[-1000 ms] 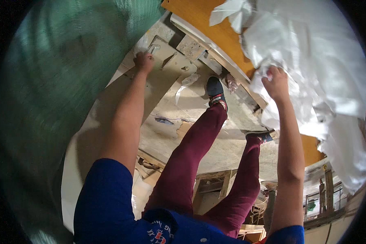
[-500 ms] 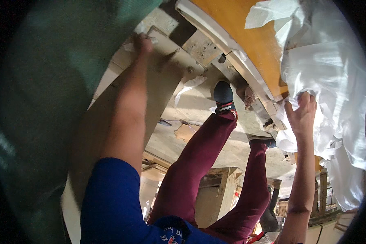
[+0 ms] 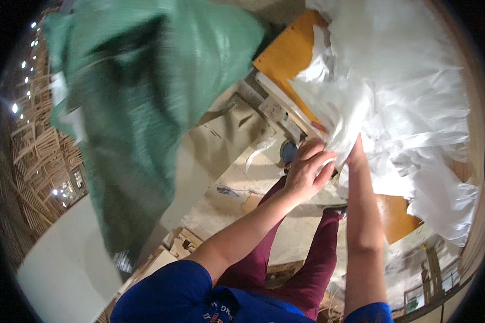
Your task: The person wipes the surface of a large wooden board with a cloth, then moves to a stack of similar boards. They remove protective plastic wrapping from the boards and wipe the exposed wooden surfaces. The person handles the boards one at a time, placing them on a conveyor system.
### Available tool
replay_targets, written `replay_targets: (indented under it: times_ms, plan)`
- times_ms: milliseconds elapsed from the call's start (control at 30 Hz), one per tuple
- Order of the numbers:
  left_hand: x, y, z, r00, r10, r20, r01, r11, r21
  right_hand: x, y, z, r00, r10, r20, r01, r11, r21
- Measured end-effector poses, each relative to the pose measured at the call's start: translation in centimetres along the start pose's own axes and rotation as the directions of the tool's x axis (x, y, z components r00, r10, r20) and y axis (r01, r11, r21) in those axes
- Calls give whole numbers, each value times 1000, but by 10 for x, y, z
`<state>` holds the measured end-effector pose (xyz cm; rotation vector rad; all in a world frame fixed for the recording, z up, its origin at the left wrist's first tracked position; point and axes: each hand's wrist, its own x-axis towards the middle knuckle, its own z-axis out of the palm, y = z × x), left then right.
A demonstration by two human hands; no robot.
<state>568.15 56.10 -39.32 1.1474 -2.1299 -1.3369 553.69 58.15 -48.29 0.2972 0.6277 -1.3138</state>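
Thin white sheeting (image 3: 409, 102), crumpled and translucent, is heaped over an orange-yellow board (image 3: 293, 51) on the right. My left hand (image 3: 310, 171) reaches across to the lower edge of a gathered fold of it. Its fingers are bent and closed on that edge. Close beside it, my right hand (image 3: 354, 155) is tucked against the same fold. The sheeting covers its fingers, so their grip is hidden. The gathered fold rises above both hands and is blurred.
A large green woven sack (image 3: 210, 64) fills the upper left. Below it a pale panel (image 3: 205, 156) slopes toward the floor. A white scrap (image 3: 258, 151) lies near my foot. Wooden frames (image 3: 434, 269) stand at lower right.
My left hand has come from the pale panel at far left across to the sheeting. My right hand has moved inward. The view has shifted, showing more of the green sack.
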Motion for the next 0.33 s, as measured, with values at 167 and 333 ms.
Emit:
replay_targets:
  times_ms: [167, 333]
  plan:
    - [-27, 71, -34, 870, -492, -37, 251, 507, -825, -101, 13, 116, 864, -299, 406, 348, -230, -909]
    - [-33, 193, -168, 817, 36, -575, -298, 881, -368, -163, -4, 212, 854, -401, 330, 512, 543, -665]
